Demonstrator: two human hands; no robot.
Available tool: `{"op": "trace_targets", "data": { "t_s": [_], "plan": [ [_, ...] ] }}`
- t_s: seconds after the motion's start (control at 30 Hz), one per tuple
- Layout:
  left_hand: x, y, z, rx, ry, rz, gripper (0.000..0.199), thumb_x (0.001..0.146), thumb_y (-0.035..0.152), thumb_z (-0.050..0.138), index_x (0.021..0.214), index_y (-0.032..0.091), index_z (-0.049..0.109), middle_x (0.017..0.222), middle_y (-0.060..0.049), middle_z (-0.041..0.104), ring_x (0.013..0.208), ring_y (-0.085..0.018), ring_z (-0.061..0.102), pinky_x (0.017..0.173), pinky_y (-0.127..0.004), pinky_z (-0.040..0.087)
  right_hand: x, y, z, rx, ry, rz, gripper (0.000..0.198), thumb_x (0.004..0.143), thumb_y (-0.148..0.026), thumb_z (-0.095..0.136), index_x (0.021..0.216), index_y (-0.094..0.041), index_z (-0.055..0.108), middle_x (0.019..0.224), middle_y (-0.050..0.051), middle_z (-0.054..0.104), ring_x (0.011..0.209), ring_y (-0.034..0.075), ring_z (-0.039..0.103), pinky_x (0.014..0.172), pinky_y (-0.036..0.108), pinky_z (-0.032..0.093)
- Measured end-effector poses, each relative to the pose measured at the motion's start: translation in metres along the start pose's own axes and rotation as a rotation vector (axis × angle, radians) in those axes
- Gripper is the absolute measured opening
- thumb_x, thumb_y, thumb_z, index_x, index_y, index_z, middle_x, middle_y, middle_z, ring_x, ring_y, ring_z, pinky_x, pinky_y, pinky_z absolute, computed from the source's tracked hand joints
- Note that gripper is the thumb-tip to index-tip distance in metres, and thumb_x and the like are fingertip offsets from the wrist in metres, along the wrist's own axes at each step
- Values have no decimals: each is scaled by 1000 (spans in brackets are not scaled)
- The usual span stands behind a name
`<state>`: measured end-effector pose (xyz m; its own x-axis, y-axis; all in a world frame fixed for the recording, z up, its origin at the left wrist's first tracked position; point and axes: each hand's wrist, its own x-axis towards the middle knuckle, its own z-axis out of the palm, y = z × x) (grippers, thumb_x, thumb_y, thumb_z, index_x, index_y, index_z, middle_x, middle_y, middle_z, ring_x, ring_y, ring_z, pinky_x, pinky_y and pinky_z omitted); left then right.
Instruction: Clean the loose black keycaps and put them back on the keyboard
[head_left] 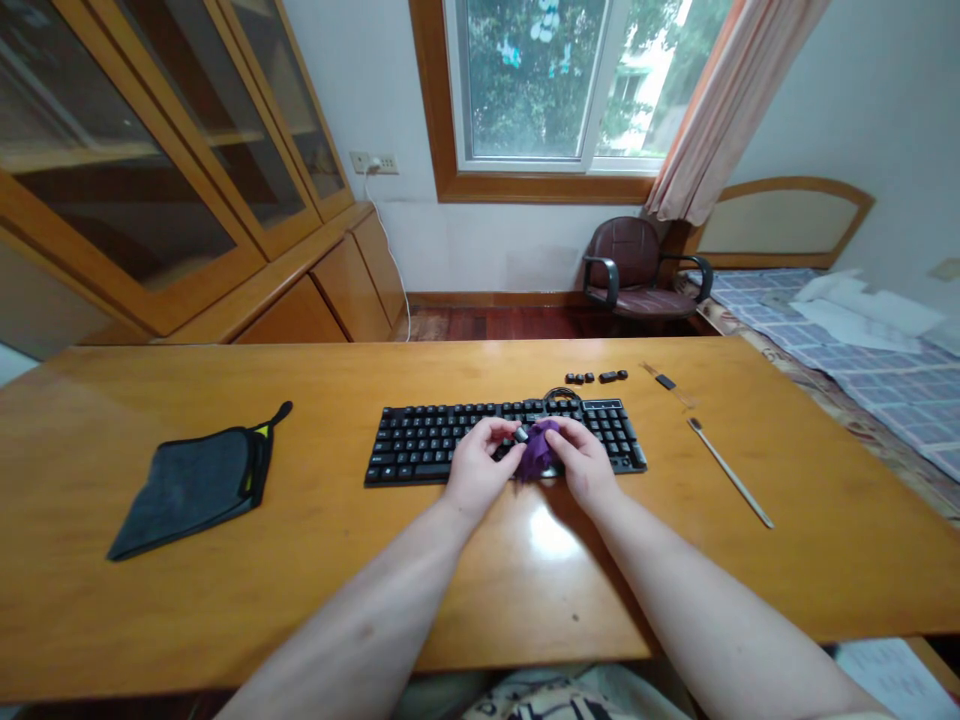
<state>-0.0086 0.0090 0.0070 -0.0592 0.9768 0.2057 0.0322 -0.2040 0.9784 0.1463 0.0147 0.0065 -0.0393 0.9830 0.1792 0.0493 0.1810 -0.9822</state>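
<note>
My left hand point(484, 462) pinches a small keycap point(521, 434) between thumb and fingers, above the black keyboard point(416, 445). Against it, my right hand point(581, 462) grips a bunched purple cloth point(538, 455). Both hands are close together over the right-middle part of the keyboard, hiding some of its keys. Several loose black keycaps point(590, 378) lie in a row behind the keyboard. The keyboard's coiled cable point(561, 393) shows at its back edge.
A folded dark grey cloth point(199, 480) with a loop lies at the left of the wooden table point(315, 590). To the right are a thin brush point(729, 472) and a wire keycap puller point(665, 382). An office chair point(636, 265) stands beyond the table.
</note>
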Motion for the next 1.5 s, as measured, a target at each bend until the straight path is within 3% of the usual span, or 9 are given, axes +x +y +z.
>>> {"op": "trace_targets", "data": {
  "t_s": [0.2, 0.43, 0.57, 0.73, 0.9, 1.07, 1.27, 1.5],
  "plan": [
    [-4, 0, -1, 163, -20, 87, 18, 67, 15, 65, 84, 20, 62, 87, -3, 64, 85, -16, 61, 83, -32, 49, -2, 2, 2, 30, -61, 32, 28, 76, -34, 61, 102, -23, 65, 104, 5, 67, 96, 20, 62, 88, 36, 47],
    [-6, 2, -4, 367, -100, 196, 19, 70, 12, 60, 85, 23, 63, 88, -1, 65, 89, -17, 60, 85, -32, 47, -4, 0, 2, -112, -169, 48, 36, 78, -32, 59, 113, -22, 61, 110, 7, 66, 101, 22, 61, 91, 39, 46],
    [-6, 3, -6, 441, -140, 222, 17, 72, 13, 59, 85, 23, 62, 86, -1, 65, 89, -18, 60, 84, -32, 46, -3, -1, 0, -176, -190, 33, 29, 78, -31, 59, 105, -21, 65, 106, 6, 67, 99, 22, 62, 91, 39, 45],
    [-7, 1, -5, 455, -146, 247, 13, 72, 16, 61, 84, 23, 62, 87, -1, 66, 90, -17, 61, 83, -31, 47, 0, 2, 0, -140, -150, 74, 19, 76, -29, 59, 90, -20, 67, 91, 5, 70, 86, 21, 64, 83, 36, 48],
    [-6, -2, -5, 482, -114, 275, 9, 73, 20, 63, 82, 21, 60, 89, -1, 66, 91, -17, 61, 84, -32, 48, 0, 2, 1, -73, -112, 104, 22, 78, -32, 57, 91, -18, 66, 94, 7, 69, 88, 21, 63, 83, 35, 48],
    [-5, -3, -6, 526, -120, 312, 12, 74, 15, 60, 85, 21, 60, 91, -1, 66, 93, -16, 61, 85, -32, 49, -3, -5, 2, -179, -147, 58, 25, 75, -32, 61, 97, -20, 67, 100, 6, 69, 94, 21, 62, 87, 36, 46],
    [-6, -1, -4, 526, -127, 350, 10, 75, 18, 60, 85, 21, 60, 91, -2, 67, 92, -17, 62, 85, -34, 50, 0, -3, 2, -113, -75, 101, 19, 75, -32, 61, 85, -17, 68, 89, 7, 70, 84, 20, 63, 80, 34, 48],
    [-6, 5, -5, 514, -150, 324, 28, 72, 14, 62, 99, 21, 60, 97, -2, 65, 98, -17, 59, 92, -35, 47, -3, 0, 2, -123, -65, 96, 25, 75, -35, 61, 91, -17, 67, 88, 7, 69, 81, 21, 63, 77, 36, 48]
  ]
}}
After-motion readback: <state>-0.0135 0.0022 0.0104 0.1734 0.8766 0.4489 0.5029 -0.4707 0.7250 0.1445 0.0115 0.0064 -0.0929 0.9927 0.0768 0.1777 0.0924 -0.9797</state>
